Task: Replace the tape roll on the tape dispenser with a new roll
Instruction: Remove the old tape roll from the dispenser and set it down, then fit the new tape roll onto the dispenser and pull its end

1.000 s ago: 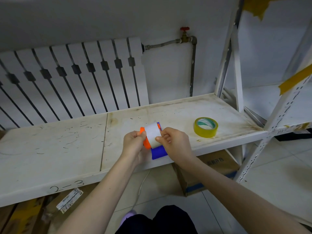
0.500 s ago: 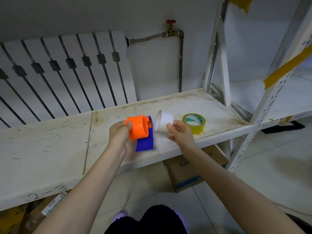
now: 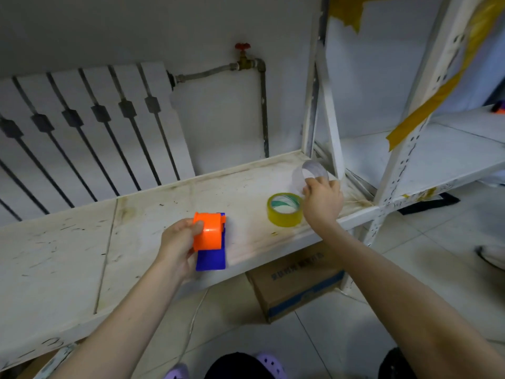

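Orange hub: seen bare on the tape dispenser (image 3: pixel 209 240), no roll around it, blue body below.
Head view, left hand (image 3: pixel 179 242): clenched on the dispenser's orange part, held just above the front edge of the shelf (image 3: pixel 68 253).
Head view, right hand (image 3: pixel 322 199): fingers closed on the rim of the empty core (image 3: pixel 310 173), a pale, blurred ring held over the far right corner of the shelf.
New roll (image 3: pixel 285 210): yellow tape, lying flat on the shelf, just beside the right hand, not grasped.
Done: old core judged off the dispenser.
Left: core to be set down, new roll to be picked up, slid onto the hub, tape end probably threaded.
Progress: judged roughly halfway.
Not visible: dispenser's cutter end, hidden or too blurred.
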